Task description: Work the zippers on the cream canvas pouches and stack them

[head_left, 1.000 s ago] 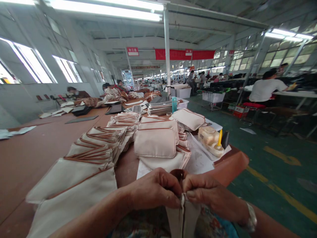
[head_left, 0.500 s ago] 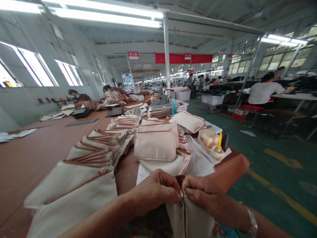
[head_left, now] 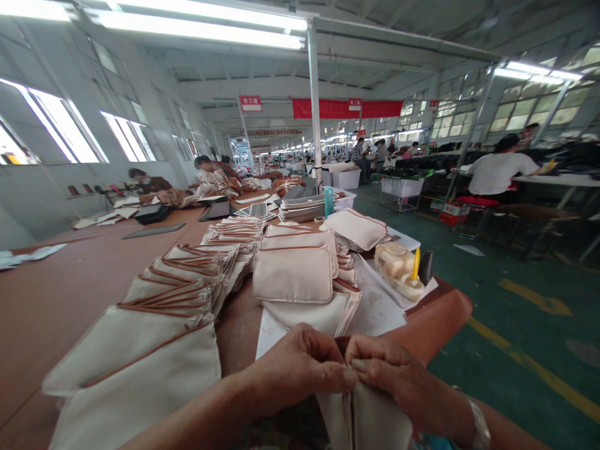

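Both hands pinch the top of a cream bag piece (head_left: 370,417) with a dark seam line down its middle, held at the near edge of the table. My left hand (head_left: 304,362) grips it from the left, thumb pressed along the seam. From the right, my right hand (head_left: 394,375) is closed on the same edge, its thumb close to the left one. A bit of brown lining shows between the hands. Beyond them lies a pile of cream pouches (head_left: 293,275) with brown trim. To the left, overlapping cream pieces (head_left: 145,375) fan along the table.
A yellowish glue container (head_left: 396,265) with a yellow-handled tool (head_left: 415,265) stands on paper at the right. Brown sheet material (head_left: 440,319) hangs over the table's right edge. A teal bottle (head_left: 329,203) stands farther back. Several people work at other tables.
My hands have shifted slightly down and right with the bag piece. My left thumb now lies farther across the seam.
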{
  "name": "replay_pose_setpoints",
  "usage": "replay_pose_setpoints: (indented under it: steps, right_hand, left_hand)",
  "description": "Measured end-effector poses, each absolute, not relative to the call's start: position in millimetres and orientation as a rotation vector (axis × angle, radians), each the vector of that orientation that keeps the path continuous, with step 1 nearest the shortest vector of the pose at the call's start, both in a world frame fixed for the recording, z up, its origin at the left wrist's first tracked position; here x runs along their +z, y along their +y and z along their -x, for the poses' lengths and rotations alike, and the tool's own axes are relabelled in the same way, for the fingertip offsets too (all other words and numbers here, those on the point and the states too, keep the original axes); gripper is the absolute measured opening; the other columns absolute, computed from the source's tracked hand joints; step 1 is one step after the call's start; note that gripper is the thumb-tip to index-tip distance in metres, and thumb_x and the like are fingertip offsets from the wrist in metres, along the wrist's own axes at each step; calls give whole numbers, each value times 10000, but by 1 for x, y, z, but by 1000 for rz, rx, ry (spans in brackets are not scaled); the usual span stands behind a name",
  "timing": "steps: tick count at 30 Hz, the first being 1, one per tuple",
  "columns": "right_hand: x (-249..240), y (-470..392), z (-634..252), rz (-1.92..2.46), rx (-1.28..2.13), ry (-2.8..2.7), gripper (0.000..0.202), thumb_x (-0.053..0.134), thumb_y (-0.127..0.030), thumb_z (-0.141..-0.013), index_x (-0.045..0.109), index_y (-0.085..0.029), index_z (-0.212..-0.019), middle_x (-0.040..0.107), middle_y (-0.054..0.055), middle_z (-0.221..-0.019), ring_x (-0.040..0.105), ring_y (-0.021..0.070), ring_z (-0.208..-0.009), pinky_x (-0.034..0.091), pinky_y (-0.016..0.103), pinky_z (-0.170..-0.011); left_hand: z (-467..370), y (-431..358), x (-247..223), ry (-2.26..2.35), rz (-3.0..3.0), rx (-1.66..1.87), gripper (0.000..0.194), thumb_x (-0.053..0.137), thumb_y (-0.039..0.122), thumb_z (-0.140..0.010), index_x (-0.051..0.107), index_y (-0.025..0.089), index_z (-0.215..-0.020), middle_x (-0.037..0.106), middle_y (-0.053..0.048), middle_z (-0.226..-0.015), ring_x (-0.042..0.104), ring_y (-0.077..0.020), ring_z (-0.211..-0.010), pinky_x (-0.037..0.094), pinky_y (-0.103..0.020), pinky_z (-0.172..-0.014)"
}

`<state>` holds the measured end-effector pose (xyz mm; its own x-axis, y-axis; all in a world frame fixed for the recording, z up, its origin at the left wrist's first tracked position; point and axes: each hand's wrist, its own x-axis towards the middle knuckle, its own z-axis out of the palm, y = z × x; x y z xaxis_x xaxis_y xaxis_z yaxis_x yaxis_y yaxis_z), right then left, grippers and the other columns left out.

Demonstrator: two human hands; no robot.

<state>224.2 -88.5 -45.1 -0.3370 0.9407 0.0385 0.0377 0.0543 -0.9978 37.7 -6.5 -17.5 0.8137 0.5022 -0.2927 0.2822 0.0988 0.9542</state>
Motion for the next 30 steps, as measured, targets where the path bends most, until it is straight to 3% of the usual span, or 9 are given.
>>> replay_pose_setpoints:
  steps: [5,12,18,25,30]
  right_hand:
    - [-50,-90,-225,1028,1413,-1485,248,520,-361,-929,515,-165,-777,395,-36,-720,315,112,-648,282,214,-573]
    - [-64,-90,-227,982,1547,-1346,228,549,-355,-908,512,-160,-794,384,-42,-685,287,101,-602,242,217,-534]
    - [-67,-91,-225,979,1558,-1276,238,576,-356,-886,501,-165,-767,358,-48,-664,268,99,-588,226,220,-530]
    - [-58,-90,-222,968,1494,-1364,421,494,-569,-909,440,-180,-758,351,-36,-705,273,114,-626,251,222,-545]
    - [-52,-89,-217,1003,1525,-1426,232,627,-353,-804,503,-157,-793,421,-22,-736,346,122,-675,282,222,-589]
  left_hand:
    - [-38,-6,-21,659,-1405,186,203,758,268,-634,669,86,-638,498,21,-548,321,-73,-513,209,-227,-500]
    - [-36,-6,-24,553,-1292,158,288,781,339,-647,697,70,-708,548,-7,-615,380,-82,-548,258,-221,-553]
    - [-38,-7,-30,636,-1241,177,189,730,241,-596,706,87,-704,524,10,-580,370,-91,-536,258,-229,-545]
    - [-40,-9,-25,639,-1397,200,173,641,243,-658,689,88,-717,438,32,-574,303,-96,-565,222,-229,-539]
    - [-38,-10,-22,588,-1566,142,190,558,232,-755,681,89,-781,434,24,-640,306,-104,-609,237,-225,-556]
